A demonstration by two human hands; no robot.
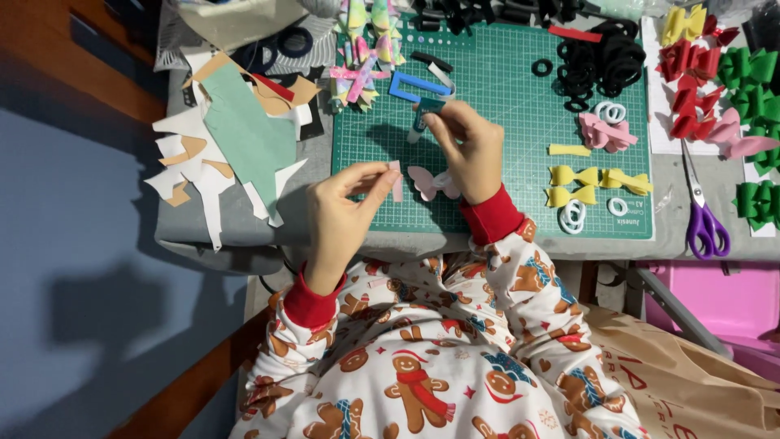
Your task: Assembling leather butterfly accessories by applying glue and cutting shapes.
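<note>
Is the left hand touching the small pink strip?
Touching: the head view shows the left hand pinching the small pink strip between thumb and fingertips.

The mat (520, 154) looks like matt green rubbery plastic. The bows (597, 179) seem soft matt foam. The scraps (236, 138) at left are paper. The scissors (703, 211) have shiny metal blades and glossy purple plastic handles.

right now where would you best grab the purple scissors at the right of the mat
Take the purple scissors by the handle loops, coming from the near edge of the table. The loops lie toward the person, the shut blades point away, and nothing covers the handles.
</note>
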